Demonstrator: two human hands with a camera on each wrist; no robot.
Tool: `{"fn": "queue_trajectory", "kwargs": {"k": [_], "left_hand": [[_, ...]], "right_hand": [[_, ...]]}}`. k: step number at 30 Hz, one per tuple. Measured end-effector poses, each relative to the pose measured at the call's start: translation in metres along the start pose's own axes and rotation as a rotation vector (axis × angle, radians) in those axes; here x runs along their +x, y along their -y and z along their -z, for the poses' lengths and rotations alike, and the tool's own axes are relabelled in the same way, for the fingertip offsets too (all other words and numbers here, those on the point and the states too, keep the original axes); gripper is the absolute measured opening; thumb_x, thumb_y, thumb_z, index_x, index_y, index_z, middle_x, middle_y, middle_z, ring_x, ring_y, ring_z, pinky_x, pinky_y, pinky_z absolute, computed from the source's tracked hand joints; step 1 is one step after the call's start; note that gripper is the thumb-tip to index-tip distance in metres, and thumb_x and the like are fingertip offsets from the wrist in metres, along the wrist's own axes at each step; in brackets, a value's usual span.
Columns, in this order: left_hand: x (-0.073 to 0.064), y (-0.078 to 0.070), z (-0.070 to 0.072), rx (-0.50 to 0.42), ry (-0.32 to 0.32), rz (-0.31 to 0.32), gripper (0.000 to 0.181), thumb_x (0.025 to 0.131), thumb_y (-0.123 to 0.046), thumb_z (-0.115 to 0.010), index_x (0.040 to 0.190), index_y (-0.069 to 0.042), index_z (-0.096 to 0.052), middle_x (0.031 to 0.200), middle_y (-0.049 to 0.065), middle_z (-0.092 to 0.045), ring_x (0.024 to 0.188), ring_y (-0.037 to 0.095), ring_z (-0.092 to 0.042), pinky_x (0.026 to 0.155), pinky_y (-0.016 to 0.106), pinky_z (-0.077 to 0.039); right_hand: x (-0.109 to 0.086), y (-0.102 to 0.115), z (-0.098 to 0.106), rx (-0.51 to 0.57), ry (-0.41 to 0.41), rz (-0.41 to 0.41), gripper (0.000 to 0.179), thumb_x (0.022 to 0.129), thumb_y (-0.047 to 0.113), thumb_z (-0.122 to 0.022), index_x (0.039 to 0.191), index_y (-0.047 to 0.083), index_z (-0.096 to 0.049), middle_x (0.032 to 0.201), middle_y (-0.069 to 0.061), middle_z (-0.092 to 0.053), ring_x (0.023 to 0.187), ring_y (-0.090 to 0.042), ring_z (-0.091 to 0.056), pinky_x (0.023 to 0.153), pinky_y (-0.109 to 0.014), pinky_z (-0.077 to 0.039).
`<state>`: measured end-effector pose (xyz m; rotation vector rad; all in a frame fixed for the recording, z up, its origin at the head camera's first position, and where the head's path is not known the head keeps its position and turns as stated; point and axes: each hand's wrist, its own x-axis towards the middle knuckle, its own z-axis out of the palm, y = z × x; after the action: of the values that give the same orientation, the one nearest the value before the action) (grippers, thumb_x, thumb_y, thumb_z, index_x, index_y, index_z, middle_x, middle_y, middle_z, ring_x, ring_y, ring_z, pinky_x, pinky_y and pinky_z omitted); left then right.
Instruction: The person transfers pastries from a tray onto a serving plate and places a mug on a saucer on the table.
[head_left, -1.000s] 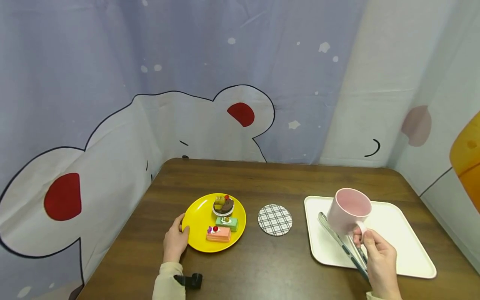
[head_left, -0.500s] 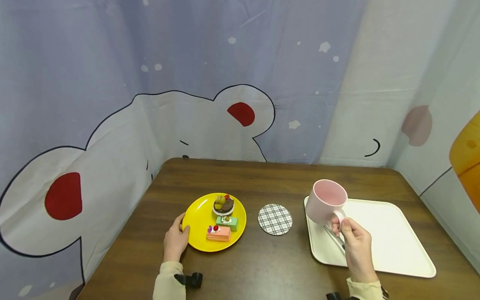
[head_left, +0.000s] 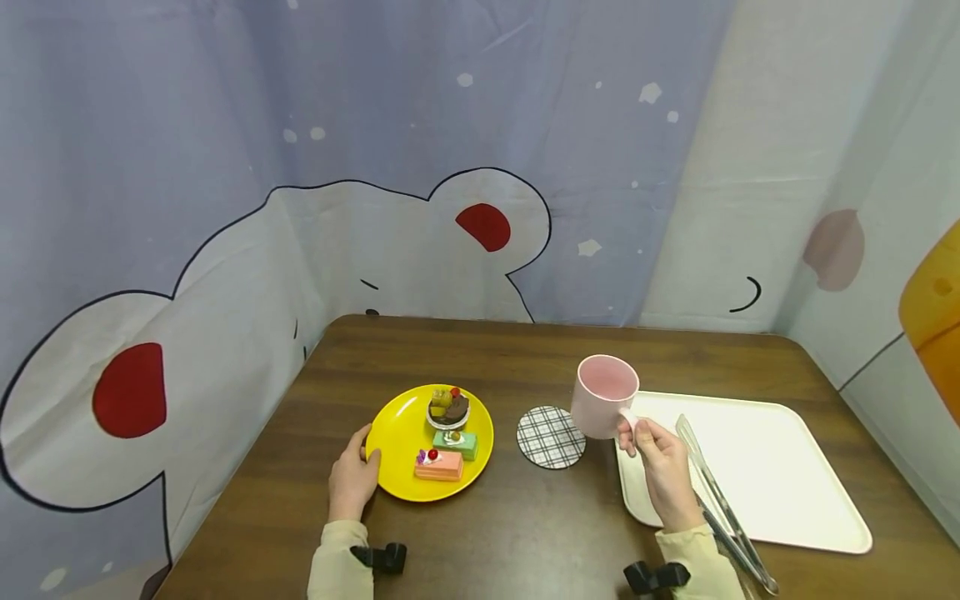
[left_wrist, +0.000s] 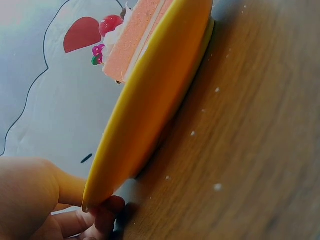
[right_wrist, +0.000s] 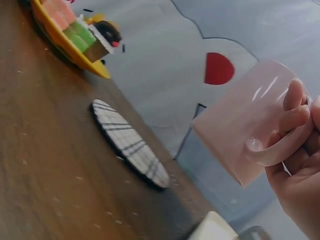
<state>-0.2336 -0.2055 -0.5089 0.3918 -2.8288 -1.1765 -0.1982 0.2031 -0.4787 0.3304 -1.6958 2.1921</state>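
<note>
My right hand (head_left: 660,471) grips a pink mug (head_left: 597,408) by its handle. The mug is upright and raised, between the round plaid coaster (head_left: 550,437) and the tray; its lower left overlaps the coaster's right edge in the head view. In the right wrist view the mug (right_wrist: 245,125) hangs above table level, with fingers through the handle. My left hand (head_left: 352,477) pinches the left rim of a yellow plate (head_left: 393,454), thumb on top and fingers beneath. On the plate sit a pink cake slice (head_left: 438,467), a green cake slice (head_left: 457,444) and a chocolate tart (head_left: 448,410).
A white tray (head_left: 795,475) lies at the right of the wooden table (head_left: 480,350). Metal tongs (head_left: 712,475) rest across its left part, their near end past the tray's front edge. A patterned curtain (head_left: 600,167) stands behind the table.
My right hand has carried the mug leftward from over the tray to beside the coaster, uncovering the tongs. The left hand and the plate have stayed in place.
</note>
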Motion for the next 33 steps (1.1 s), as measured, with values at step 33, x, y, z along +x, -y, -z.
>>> {"fn": "queue_trajectory", "kwargs": {"k": [33], "left_hand": [[0.0,0.0,0.001,-0.002,0.0,0.005,0.048,0.089,-0.02,-0.048,0.135,-0.011,-0.037,0.088,0.011,-0.055,0.069,0.019,-0.047,0.063,0.028,-0.035]], "right_hand": [[0.013,-0.044,-0.033,-0.112,0.106,-0.162,0.038,0.093,0.018,-0.043,0.085,-0.018,-0.053,0.065,0.003,-0.053,0.06,-0.006,-0.046,0.059,-0.021,-0.04]]}}
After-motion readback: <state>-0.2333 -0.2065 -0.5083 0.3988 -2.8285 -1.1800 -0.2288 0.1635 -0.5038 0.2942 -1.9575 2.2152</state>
